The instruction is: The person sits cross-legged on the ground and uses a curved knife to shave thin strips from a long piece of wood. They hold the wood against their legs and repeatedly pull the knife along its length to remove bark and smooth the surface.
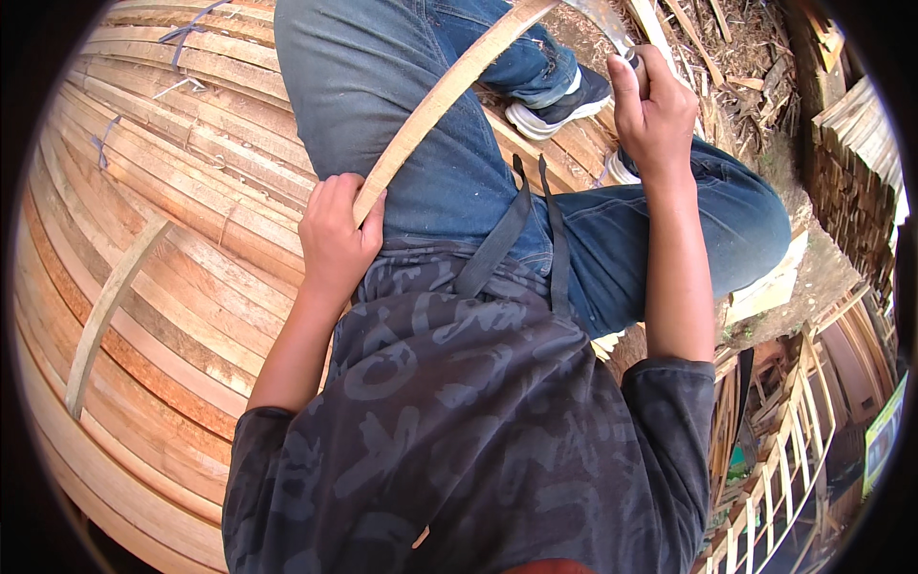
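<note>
My left hand (337,222) is closed round the near end of a long pale wooden strip (435,105), by my left thigh. The strip slants up and away to the right, over my jeans, and its far end runs to the top edge of the view. My right hand (656,117) grips the handle of a knife, fingers wrapped and thumb raised along it. The knife's grey metal blade (604,23) points up and left toward the strip's far end. The top edge cuts off part of the blade, so whether it touches the wood I cannot tell.
Stacked long planks (182,287) fill the left side, some tied with blue cord (182,36). A short wooden batten (110,311) lies across them. Wood shavings (755,124) litter the ground ahead right. Piled cut wood (861,158) and a slatted wooden frame (784,469) stand at right.
</note>
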A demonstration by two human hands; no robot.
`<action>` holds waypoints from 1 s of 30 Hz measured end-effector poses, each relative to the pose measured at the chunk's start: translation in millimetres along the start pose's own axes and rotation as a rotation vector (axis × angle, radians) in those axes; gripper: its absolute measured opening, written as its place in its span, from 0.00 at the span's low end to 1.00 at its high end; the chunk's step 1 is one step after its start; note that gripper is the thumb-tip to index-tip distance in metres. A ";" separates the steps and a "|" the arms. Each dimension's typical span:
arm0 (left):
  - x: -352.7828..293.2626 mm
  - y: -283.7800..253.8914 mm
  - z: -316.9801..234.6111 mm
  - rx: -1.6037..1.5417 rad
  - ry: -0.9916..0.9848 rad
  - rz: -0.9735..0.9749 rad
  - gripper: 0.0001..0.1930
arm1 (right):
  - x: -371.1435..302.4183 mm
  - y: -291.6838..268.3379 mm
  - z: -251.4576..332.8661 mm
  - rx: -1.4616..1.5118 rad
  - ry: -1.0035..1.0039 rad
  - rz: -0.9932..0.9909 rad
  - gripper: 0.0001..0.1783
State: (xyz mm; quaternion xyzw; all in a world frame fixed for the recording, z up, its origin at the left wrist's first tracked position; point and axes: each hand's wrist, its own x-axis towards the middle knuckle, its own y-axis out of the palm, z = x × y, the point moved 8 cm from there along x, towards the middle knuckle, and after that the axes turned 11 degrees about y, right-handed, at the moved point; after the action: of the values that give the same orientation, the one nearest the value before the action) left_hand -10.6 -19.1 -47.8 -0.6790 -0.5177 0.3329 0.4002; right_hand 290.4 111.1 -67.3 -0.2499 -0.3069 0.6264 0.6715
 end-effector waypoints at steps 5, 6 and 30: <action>-5.5 3.7 -5.2 0.044 -0.052 0.036 0.13 | -12.0 11.6 19.6 -0.049 -0.122 0.115 0.13; -8.2 6.2 -5.0 0.045 -0.076 0.051 0.14 | -12.1 10.2 19.4 -0.071 -0.115 0.122 0.14; -20.4 25.6 -2.2 -0.002 -0.007 -0.002 0.34 | -59.4 -6.4 27.1 -0.306 0.005 0.308 0.18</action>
State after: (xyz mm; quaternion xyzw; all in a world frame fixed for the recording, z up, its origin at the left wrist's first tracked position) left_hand -2.5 -43.0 -68.8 -0.6776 -0.5201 0.3345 0.3981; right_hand 273.6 50.1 -50.0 -0.3942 -0.3552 0.6670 0.5229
